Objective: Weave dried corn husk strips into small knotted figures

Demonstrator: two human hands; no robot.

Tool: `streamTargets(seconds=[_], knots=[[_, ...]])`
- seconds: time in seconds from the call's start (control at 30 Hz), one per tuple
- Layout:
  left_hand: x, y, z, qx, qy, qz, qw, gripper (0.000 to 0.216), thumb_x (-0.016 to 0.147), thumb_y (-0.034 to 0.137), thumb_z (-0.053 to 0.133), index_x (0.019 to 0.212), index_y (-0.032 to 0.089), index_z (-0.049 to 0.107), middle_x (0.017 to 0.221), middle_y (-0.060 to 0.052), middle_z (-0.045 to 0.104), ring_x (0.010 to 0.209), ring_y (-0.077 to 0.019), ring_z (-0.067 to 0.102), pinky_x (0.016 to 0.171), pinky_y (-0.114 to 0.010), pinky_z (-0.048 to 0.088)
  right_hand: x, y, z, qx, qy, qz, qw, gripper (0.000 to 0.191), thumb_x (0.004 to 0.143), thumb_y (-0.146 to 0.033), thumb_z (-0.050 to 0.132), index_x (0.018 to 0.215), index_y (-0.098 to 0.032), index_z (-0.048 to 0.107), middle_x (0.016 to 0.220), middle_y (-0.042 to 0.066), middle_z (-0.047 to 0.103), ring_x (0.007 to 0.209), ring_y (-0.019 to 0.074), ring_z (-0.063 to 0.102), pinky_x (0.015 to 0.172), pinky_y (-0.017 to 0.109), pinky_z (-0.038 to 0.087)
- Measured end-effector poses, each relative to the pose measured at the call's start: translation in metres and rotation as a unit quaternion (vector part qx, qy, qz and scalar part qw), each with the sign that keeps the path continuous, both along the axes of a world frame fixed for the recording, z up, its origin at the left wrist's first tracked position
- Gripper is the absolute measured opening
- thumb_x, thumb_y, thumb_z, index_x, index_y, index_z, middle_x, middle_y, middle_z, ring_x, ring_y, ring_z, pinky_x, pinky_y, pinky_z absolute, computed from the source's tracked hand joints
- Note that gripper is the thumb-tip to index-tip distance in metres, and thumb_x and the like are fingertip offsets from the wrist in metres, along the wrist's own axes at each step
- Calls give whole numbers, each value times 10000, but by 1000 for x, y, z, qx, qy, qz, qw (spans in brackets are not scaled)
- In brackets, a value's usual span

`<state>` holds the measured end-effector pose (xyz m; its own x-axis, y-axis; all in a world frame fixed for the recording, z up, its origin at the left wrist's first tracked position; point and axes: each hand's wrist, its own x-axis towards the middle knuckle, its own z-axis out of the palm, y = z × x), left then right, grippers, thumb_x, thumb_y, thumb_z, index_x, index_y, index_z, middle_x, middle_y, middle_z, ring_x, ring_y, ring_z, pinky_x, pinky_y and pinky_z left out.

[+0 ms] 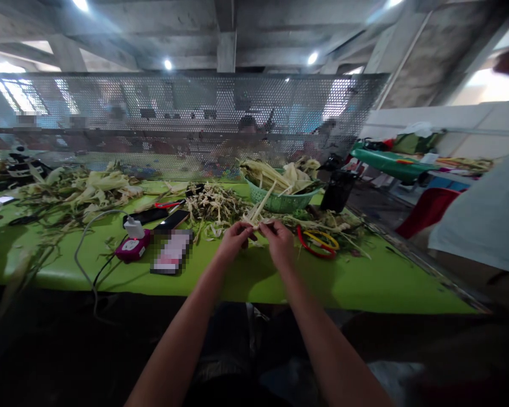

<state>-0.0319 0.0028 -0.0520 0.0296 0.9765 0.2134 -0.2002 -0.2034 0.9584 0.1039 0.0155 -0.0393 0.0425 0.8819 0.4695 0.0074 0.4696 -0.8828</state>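
Observation:
My left hand (234, 238) and my right hand (279, 239) meet over the green table (365, 282), both pinched on a pale strip of corn husk (257, 217) that runs up toward the basket. A heap of cut husk pieces (214, 206) lies just behind my left hand. To the right of my right hand lie red and yellow scissors (318, 242).
A green plastic basket (280, 200) full of husks stands behind my hands, with a black bottle (338, 189) to its right. Left of my hands lie phones (172, 251), a pink power adapter (131, 246) with cable, and a long husk pile (93, 189). A perforated metal screen (173, 113) backs the table.

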Motion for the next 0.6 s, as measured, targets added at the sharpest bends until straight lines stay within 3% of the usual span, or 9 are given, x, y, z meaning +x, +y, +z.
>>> streamTargets(seconds=[0.2,0.43,0.6], knots=[[0,-3,2,-11,23,-22,999,304,690,429,672,769,160,554,552,51,522,422,-42,358,428,-189,247,0,12,-9,-24,82,6,996,209,712,-418,642,766,-218,615,723,0,664,658,167,610,687,318,494],[2,-1,-3,-18,24,-40,999,335,660,437,697,701,163,509,585,1,617,451,-76,485,484,-205,360,2,16,-12,-36,111,-6,993,243,707,-453,624,759,-216,608,713,19,678,629,189,628,628,344,507],[-3,3,-3,-11,7,28,1000,327,629,414,727,756,159,566,701,-33,659,668,-146,616,635,-254,439,7,12,-7,-17,84,-15,996,233,721,-449,640,777,-224,619,731,8,678,676,187,624,701,346,506]])
